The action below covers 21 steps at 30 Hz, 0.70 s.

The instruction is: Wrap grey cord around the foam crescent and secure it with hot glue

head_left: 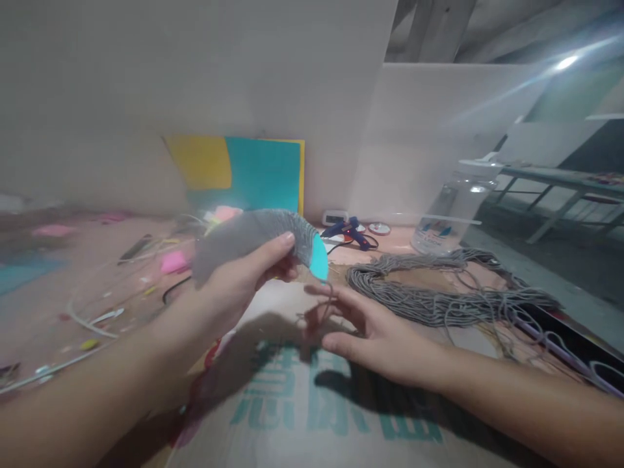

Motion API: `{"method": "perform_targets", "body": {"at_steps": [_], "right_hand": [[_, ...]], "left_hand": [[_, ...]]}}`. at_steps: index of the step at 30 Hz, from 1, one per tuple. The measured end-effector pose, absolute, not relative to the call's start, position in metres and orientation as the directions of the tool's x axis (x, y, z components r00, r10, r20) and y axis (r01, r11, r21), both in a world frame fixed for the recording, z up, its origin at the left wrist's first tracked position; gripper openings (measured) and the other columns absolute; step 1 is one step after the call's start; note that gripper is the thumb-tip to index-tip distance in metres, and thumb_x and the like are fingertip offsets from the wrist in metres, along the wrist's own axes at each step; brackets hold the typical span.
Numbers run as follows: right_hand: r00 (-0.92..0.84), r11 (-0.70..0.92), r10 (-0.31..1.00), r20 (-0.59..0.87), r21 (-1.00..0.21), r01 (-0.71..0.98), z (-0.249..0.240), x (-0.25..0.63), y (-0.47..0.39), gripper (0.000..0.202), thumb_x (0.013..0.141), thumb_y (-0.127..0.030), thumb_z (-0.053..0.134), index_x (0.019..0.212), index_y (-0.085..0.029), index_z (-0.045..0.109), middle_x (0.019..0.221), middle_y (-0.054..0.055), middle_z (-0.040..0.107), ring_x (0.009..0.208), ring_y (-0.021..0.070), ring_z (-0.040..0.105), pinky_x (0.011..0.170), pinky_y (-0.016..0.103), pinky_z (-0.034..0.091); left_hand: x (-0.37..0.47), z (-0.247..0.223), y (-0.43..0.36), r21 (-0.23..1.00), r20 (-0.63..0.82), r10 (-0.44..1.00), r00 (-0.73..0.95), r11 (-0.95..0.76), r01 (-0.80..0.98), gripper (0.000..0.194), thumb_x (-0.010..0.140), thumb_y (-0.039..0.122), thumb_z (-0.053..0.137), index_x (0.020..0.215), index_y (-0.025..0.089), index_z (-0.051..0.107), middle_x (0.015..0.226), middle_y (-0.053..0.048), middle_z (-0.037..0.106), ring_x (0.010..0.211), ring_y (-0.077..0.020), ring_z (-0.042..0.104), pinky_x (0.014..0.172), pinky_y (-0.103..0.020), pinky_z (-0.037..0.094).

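Note:
My left hand (258,273) is closed around a curved, crescent-like piece wrapped in grey cord (244,237), holding it above the work surface. At its right end a bare turquoise part (319,257) shows beyond the windings. My right hand (363,325) is just below and right of that end, with its thumb apart and its other fingers bent. A thin grey cord (330,292) hangs from the turquoise end and loops over the right fingers, which are partly blurred. To the right lies a large loose hank of grey cord (419,305).
Behind the hands are a blue glue gun (348,233) with a red light and a clear plastic jar (448,208). A turquoise and yellow board (263,172) leans on the wall. Pink scraps (174,261) and white strips litter the left. A pale sheet with turquoise characters (292,416) lies below.

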State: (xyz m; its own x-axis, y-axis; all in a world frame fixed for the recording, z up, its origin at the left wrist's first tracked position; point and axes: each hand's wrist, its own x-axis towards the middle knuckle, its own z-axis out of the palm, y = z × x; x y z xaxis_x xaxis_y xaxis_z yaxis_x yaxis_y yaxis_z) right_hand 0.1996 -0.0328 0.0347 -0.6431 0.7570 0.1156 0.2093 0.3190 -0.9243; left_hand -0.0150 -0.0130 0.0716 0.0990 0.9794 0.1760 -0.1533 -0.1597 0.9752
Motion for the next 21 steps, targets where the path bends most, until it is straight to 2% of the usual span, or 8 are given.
{"method": "perform_targets", "body": {"at_steps": [2, 3, 8, 11, 14, 17, 19, 21], "right_hand": [[-0.613, 0.312, 0.788, 0.055, -0.894, 0.322, 0.038, 0.198, -0.038, 0.027, 0.091, -0.037, 0.059, 0.107, -0.017, 0.066, 0.085, 0.005, 0.071, 0.080, 0.0170, 0.068, 0.079, 0.033, 0.054], [-0.616, 0.347, 0.787, 0.034, -0.850, 0.397, 0.042, 0.199, -0.040, 0.024, 0.093, -0.037, 0.056, 0.095, -0.017, 0.069, 0.078, 0.004, 0.070, 0.072, 0.0156, 0.066, 0.072, 0.030, 0.053], [-0.736, 0.639, 0.672, -0.083, -0.438, 0.633, 0.072, 0.224, -0.054, 0.021, 0.092, -0.035, 0.056, 0.083, -0.023, 0.071, 0.074, 0.002, 0.071, 0.061, 0.0152, 0.061, 0.058, 0.027, 0.043], [-0.726, 0.680, 0.688, -0.009, -0.342, 0.648, 0.087, 0.240, -0.056, 0.019, 0.087, -0.042, 0.063, 0.092, -0.027, 0.073, 0.084, 0.004, 0.073, 0.070, 0.0200, 0.064, 0.062, 0.030, 0.046], [-0.705, 0.692, 0.705, 0.079, -0.295, 0.659, 0.093, 0.251, -0.041, 0.032, 0.084, -0.047, 0.066, 0.111, -0.029, 0.071, 0.102, 0.006, 0.073, 0.087, 0.0250, 0.066, 0.073, 0.033, 0.049], [-0.645, 0.634, 0.763, 0.029, -0.226, 0.740, 0.094, 0.264, -0.012, 0.037, 0.087, -0.052, 0.059, 0.113, -0.028, 0.071, 0.107, 0.006, 0.073, 0.090, 0.0260, 0.067, 0.073, 0.034, 0.048], [-0.581, 0.565, 0.813, -0.042, -0.182, 0.804, 0.094, 0.276, 0.009, 0.040, 0.089, -0.055, 0.053, 0.111, -0.028, 0.072, 0.107, 0.006, 0.073, 0.089, 0.0262, 0.067, 0.073, 0.035, 0.048], [-0.502, 0.492, 0.864, -0.031, -0.150, 0.857, 0.093, 0.288, 0.028, 0.043, 0.090, -0.056, 0.050, 0.111, -0.026, 0.071, 0.111, 0.008, 0.073, 0.094, 0.0269, 0.067, 0.076, 0.036, 0.048]], "left_hand": [[-0.013, 0.065, -0.009, 0.962, 0.260, 0.965, 0.028, -0.257, -0.098, 0.029, 0.078, 0.046, 0.072, 0.067, 0.019, 0.068, 0.066, -0.001, 0.066, 0.062, -0.0145, 0.059, 0.062, -0.027, 0.050], [-0.012, 0.062, -0.006, 0.949, 0.305, 0.952, 0.012, -0.302, -0.088, 0.028, 0.077, 0.045, 0.073, 0.068, 0.019, 0.067, 0.066, -0.001, 0.065, 0.063, -0.0147, 0.059, 0.063, -0.027, 0.050], [-0.012, 0.035, 0.011, 0.968, 0.250, 0.968, 0.017, -0.249, -0.039, 0.029, 0.079, 0.048, 0.069, 0.080, 0.019, 0.071, 0.075, -0.004, 0.068, 0.068, -0.0162, 0.061, 0.068, -0.030, 0.052], [-0.012, 0.020, 0.013, 0.990, 0.136, 0.988, 0.066, -0.137, 0.013, 0.034, 0.082, 0.052, 0.065, 0.077, 0.019, 0.071, 0.075, -0.004, 0.067, 0.068, -0.0162, 0.061, 0.069, -0.030, 0.052], [-0.010, 0.007, 0.013, 0.991, 0.107, 0.991, 0.081, -0.112, 0.068, 0.035, 0.081, 0.054, 0.065, 0.070, 0.020, 0.068, 0.072, -0.003, 0.067, 0.067, -0.0176, 0.061, 0.066, -0.031, 0.051], [-0.006, -0.003, 0.012, 0.987, 0.130, 0.989, 0.067, -0.136, 0.085, 0.036, 0.078, 0.053, 0.068, 0.065, 0.020, 0.063, 0.067, -0.001, 0.064, 0.066, -0.0172, 0.061, 0.067, -0.030, 0.051], [-0.002, -0.006, 0.011, 0.993, 0.112, 0.991, 0.067, -0.114, 0.026, 0.033, 0.078, 0.050, 0.070, 0.067, 0.020, 0.062, 0.068, 0.001, 0.063, 0.067, -0.0158, 0.061, 0.069, -0.029, 0.051], [0.000, -0.007, 0.008, 0.996, 0.087, 0.992, 0.095, -0.085, -0.025, 0.030, 0.078, 0.048, 0.070, 0.069, 0.020, 0.060, 0.068, 0.001, 0.063, 0.067, -0.0158, 0.060, 0.068, -0.029, 0.051]]}}
